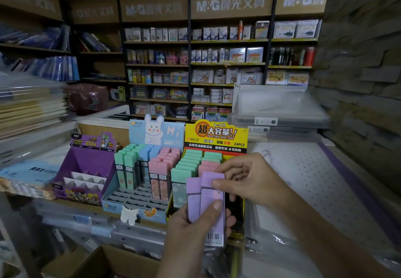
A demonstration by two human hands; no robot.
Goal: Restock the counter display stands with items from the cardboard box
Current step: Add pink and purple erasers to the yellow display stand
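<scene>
I hold a small bundle of purple cases point(205, 197) in my left hand point(195, 230), thumb pressed across their front and fingers curled behind; at least two sit side by side. They stand nearly upright, long axis running up and down, lilac cap ends up and a barcoded end down by the heel of my palm. My right hand point(249, 180) comes in from the right and pinches the cap of the right-hand case between thumb and forefinger, the other fingers loosely curled behind it. The bundle hangs just in front of the yellow stand point(217, 134) and hides its front rows from me; behind my fingers that stand holds green cases point(188, 164) on the left and pink cases point(208, 164) beside them. Touching its left side is the blue stand point(138, 212) with a bunny header, its back rows filled and its front slots bare, and left of that the purple stand point(86, 160). The cardboard box point(104, 260) sits open below the counter edge, under my left wrist. Clear plastic boxes point(280, 108) are stacked behind on the right, and stocked shelves point(156, 65) fill the back wall.
</scene>
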